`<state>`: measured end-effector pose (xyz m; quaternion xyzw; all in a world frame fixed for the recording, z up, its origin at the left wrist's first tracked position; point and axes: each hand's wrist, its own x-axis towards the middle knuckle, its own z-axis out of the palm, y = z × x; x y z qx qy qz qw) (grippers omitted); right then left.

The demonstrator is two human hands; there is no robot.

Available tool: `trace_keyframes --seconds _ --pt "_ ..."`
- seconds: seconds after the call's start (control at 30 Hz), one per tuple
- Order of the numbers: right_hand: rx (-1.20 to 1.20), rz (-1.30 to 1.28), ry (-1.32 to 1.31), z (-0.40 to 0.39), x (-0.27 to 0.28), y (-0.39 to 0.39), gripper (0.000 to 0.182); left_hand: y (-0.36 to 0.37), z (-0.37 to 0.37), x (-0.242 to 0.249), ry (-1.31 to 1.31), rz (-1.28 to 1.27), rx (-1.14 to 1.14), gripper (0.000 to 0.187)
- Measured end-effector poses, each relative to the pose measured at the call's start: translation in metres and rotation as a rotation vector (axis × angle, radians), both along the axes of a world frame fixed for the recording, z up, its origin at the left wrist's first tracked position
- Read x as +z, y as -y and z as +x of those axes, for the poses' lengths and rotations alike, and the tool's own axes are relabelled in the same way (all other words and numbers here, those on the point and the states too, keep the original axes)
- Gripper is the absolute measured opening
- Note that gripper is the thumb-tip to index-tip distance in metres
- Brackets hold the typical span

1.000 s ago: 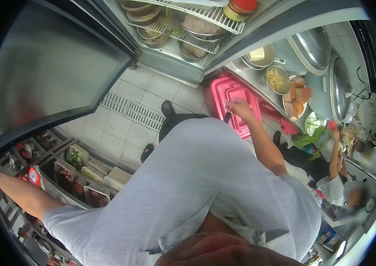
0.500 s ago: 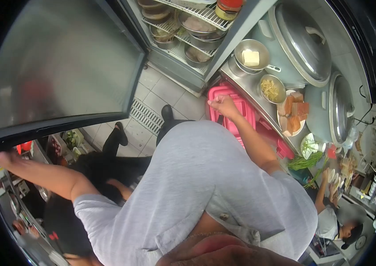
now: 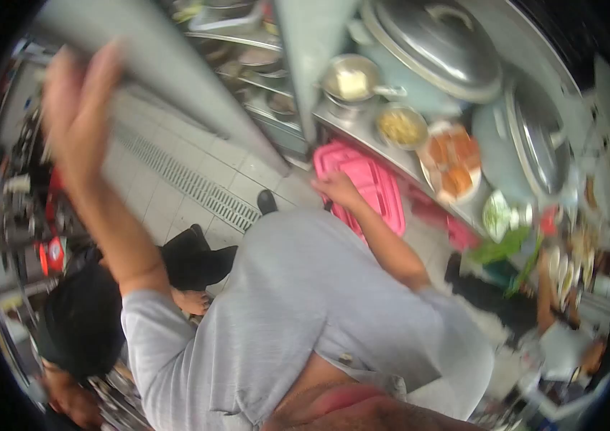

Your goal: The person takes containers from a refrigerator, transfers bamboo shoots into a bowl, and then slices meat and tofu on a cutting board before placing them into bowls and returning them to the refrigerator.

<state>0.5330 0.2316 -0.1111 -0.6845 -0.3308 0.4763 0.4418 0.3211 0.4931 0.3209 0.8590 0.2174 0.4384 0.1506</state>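
At upper left, my left hand, fingers spread wide and blurred, presses flat against the grey metal refrigerator door. Below it, a co-worker in black crouches over the white tiled floor. At centre, my right hand hovers over the pink plastic lidded crate; its grip I cannot tell. Right, steel pot lids.

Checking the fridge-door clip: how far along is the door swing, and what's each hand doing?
Nearly done: the fridge door stands at a narrow angle, with only a strip of shelves showing. In hand: the left hand lies flat and open against the door's edge. The right hand is down by the pink container; blur hides any grip. Left: the last gap is not yet shut.
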Motion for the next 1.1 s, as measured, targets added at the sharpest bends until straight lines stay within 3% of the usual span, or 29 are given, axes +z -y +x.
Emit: trace_keyframes --seconds 0.03,0.07,0.1,0.13,0.2,0.23,0.37,0.4,0.47,0.5,0.57,0.67,0.7,0.73,0.83,0.87,0.9,0.97,1.1 --pt "-0.050 -0.012 -0.031 -0.004 -0.006 0.002 0.033 -0.006 0.023 0.005 -0.114 0.108 0.078 0.031" --pt "-0.037 -0.034 -0.144 -0.003 -0.017 0.003 0.032 0.007 0.053 0.015 -0.150 0.081 -0.001 0.039" --pt "-0.070 -0.082 -0.110 -0.009 0.008 0.000 0.030 0.002 0.080 0.013 -0.068 0.147 0.035 0.037" --pt "-0.061 -0.061 -0.213 -0.010 -0.002 -0.003 0.028 -0.009 0.104 0.004 0.009 0.215 0.064 0.034" --pt "-0.026 -0.078 -0.304 -0.015 -0.013 -0.025 0.026 -0.034 0.160 -0.015 0.164 0.078 0.001 0.027" --pt "-0.003 -0.111 -0.287 -0.017 -0.012 -0.037 0.025 -0.019 0.155 -0.005 0.063 0.081 -0.001 0.041" --pt "0.209 -0.076 -0.018 -0.027 -0.024 -0.124 0.024 -0.036 0.147 -0.023 0.263 0.157 -0.281 0.046" --pt "0.261 -0.109 -0.011 -0.039 0.007 -0.156 0.026 -0.036 0.132 -0.028 0.271 0.093 -0.398 0.046" --pt "0.490 0.189 0.361 -0.055 0.012 -0.238 0.033 -0.055 0.097 -0.039 0.215 0.000 -0.578 0.044" --pt "0.452 0.306 0.511 -0.071 0.021 -0.279 0.040 -0.074 0.070 -0.048 0.147 -0.033 -0.645 0.043" --pt "0.470 0.454 0.406 -0.093 0.081 -0.364 0.054 -0.126 0.009 -0.083 0.078 -0.163 -0.661 0.032" --pt "0.353 0.433 0.443 -0.129 0.140 -0.522 0.080 -0.209 -0.086 -0.172 0.127 -0.468 -0.437 0.031" --pt "0.375 0.477 0.418 -0.127 0.153 -0.576 0.091 -0.227 -0.125 -0.194 0.103 -0.766 -0.298 0.029" --pt "0.294 0.527 0.539 -0.133 0.152 -0.618 0.089 -0.240 -0.164 -0.215 0.088 -0.787 -0.121 0.027" --pt "0.232 0.603 0.321 -0.156 0.159 -0.692 0.087 -0.253 -0.276 -0.291 0.159 -1.060 0.200 0.026" --pt "0.235 0.571 0.374 -0.159 0.167 -0.696 0.084 -0.249 -0.307 -0.306 0.230 -1.117 0.248 0.026" --pt "0.228 0.631 0.270 -0.151 0.154 -0.708 0.081 -0.243 -0.335 -0.314 0.302 -1.172 0.296 0.026" --pt "0.281 0.662 0.422 -0.156 0.164 -0.696 0.076 -0.237 -0.376 -0.312 0.363 -1.261 0.419 0.025" --pt "0.229 0.601 0.280 -0.164 0.166 -0.708 0.060 -0.271 -0.407 -0.299 0.328 -1.190 0.470 0.028"
